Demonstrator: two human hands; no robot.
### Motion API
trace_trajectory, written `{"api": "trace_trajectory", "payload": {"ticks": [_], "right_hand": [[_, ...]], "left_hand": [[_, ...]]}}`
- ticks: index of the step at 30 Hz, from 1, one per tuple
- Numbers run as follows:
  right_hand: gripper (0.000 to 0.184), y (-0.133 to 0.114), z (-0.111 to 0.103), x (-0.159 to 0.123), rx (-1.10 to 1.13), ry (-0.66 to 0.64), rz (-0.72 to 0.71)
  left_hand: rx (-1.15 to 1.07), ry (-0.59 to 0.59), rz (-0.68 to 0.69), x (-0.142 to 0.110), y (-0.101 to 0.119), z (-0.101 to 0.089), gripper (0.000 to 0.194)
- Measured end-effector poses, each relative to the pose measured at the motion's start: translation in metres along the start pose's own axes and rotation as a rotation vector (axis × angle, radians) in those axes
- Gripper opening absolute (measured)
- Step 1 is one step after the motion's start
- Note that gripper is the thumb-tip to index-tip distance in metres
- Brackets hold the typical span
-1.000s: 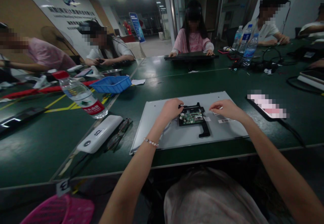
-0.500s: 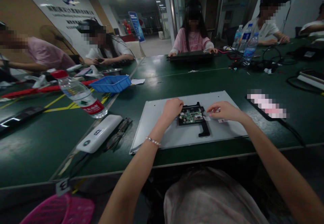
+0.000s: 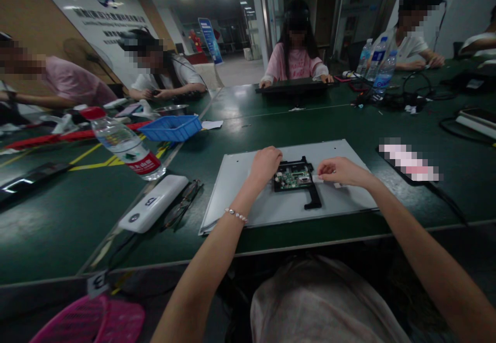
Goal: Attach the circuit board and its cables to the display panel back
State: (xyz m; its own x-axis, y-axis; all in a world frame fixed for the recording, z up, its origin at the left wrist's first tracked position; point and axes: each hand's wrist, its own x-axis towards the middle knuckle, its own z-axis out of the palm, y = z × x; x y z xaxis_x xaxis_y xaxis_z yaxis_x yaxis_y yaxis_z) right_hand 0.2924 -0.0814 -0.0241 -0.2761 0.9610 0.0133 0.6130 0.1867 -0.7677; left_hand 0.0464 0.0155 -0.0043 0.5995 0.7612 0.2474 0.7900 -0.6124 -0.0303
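Note:
A green circuit board sits in a black plastic frame, which has an arm reaching toward me at its right. Both rest on a flat white panel. My left hand has its fingers curled at the frame's upper left corner; the fingertips are partly hidden and appear to press on it. Just right of the board, my right hand is closed in a pinch at a small white strip beside the board's edge. The pinched fingertips hide part of the strip.
Left of the panel lie a white power bank, glasses, a tilted water bottle and a blue tray. On the right is a phone with a cable. Several people sit around the green table.
My right hand's fingers have drawn together into a pinch and come onto the white strip by the board. The left hand stays at the frame's corner, nearly unmoved.

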Motion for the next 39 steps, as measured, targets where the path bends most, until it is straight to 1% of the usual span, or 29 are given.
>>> {"api": "trace_trajectory", "payload": {"ticks": [2,4,7,10,14,17,21,23,26,28,30,32,35,39], "right_hand": [[0.014,0.004,-0.005,-0.001,0.013,0.033,0.036],[0.015,0.008,-0.01,-0.001,0.003,0.065,0.083],[0.015,0.013,-0.015,-0.003,-0.045,0.094,0.129],[0.017,0.013,-0.016,-0.004,-0.132,0.132,0.154],[0.02,0.011,-0.016,-0.004,-0.229,0.194,0.16],[0.022,0.013,-0.017,-0.003,-0.31,0.221,0.147],[0.021,0.016,-0.017,-0.001,-0.346,0.266,0.086],[0.022,0.012,-0.016,0.0,-0.318,0.304,0.036],[0.022,0.001,-0.013,0.004,-0.285,0.34,-0.035],[0.023,-0.01,-0.012,0.011,-0.297,0.325,-0.085],[0.024,-0.02,-0.012,0.022,-0.333,0.279,-0.139],[0.025,-0.028,-0.011,0.039,-0.384,0.225,-0.184],[0.024,-0.036,-0.005,0.071,-0.501,0.172,-0.216],[0.023,-0.042,0.009,0.106,-0.635,0.099,-0.172]], "left_hand": [[-0.002,0.033,0.0,0.004,0.002,-0.004,0.028],[0.003,0.04,0.022,0.01,0.004,-0.007,0.027],[-0.002,-0.004,0.052,0.023,0.008,-0.007,0.026],[-0.023,-0.064,0.047,0.032,0.013,-0.004,0.024],[-0.052,-0.112,0.04,0.033,0.014,-0.003,0.023],[-0.1,-0.137,0.046,0.027,0.006,-0.009,0.028],[-0.224,-0.205,0.047,0.012,-0.013,-0.02,0.042],[-0.282,-0.272,0.098,0.002,-0.024,-0.025,0.061],[-0.371,-0.421,0.209,-0.013,-0.036,-0.03,0.092],[-0.398,-0.494,0.228,-0.02,-0.039,-0.031,0.102],[-0.406,-0.523,0.218,-0.024,-0.039,-0.031,0.107],[-0.415,-0.53,0.224,-0.025,-0.038,-0.03,0.106],[-0.44,-0.533,0.261,-0.024,-0.036,-0.029,0.099],[-0.452,-0.517,0.282,-0.023,-0.038,-0.028,0.093]]}}
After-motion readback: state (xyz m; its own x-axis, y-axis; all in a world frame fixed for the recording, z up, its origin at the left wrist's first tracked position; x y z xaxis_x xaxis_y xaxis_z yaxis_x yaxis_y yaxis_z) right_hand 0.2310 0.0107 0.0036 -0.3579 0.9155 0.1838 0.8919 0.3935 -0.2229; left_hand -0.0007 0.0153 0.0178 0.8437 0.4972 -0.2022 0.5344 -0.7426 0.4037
